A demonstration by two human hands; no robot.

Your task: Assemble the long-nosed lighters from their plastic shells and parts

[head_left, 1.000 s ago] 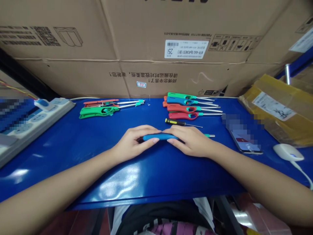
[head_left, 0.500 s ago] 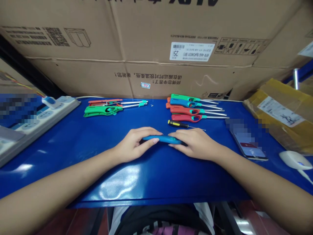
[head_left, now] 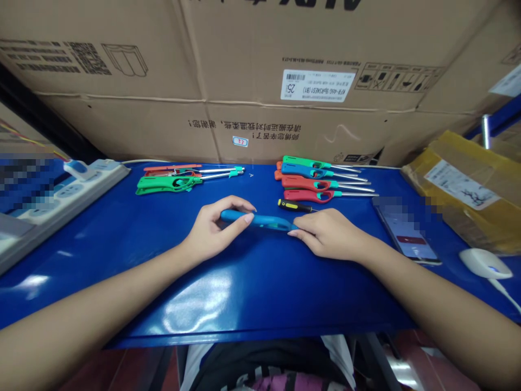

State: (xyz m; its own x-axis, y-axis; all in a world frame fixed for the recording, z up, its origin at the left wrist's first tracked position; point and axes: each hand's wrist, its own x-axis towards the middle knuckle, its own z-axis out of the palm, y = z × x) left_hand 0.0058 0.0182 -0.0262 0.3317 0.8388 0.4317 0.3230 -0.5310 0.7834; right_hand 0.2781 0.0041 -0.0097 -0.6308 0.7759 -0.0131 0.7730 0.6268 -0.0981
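Observation:
A blue long-nosed lighter [head_left: 264,221] lies across the middle of the blue table [head_left: 244,293]. My left hand [head_left: 214,231] pinches its left handle end between thumb and fingers, lifting that end slightly. My right hand [head_left: 328,233] is closed over its right end, hiding the nozzle. Just beyond my right hand lies a small black and yellow screwdriver [head_left: 293,206].
A row of several red, blue and green lighters [head_left: 321,182] lies at the back centre. Another loose group, green and red [head_left: 179,179], lies back left. A power strip [head_left: 61,193] is at the left; a phone [head_left: 407,231], a white mouse [head_left: 484,263] and a yellow parcel [head_left: 464,187] at the right. Cardboard boxes [head_left: 244,81] wall the back.
My left hand has raised the lighter's handle end and shifted it left, exposing more of the blue body. My right hand slid slightly right along it. The camera view shifted a little.

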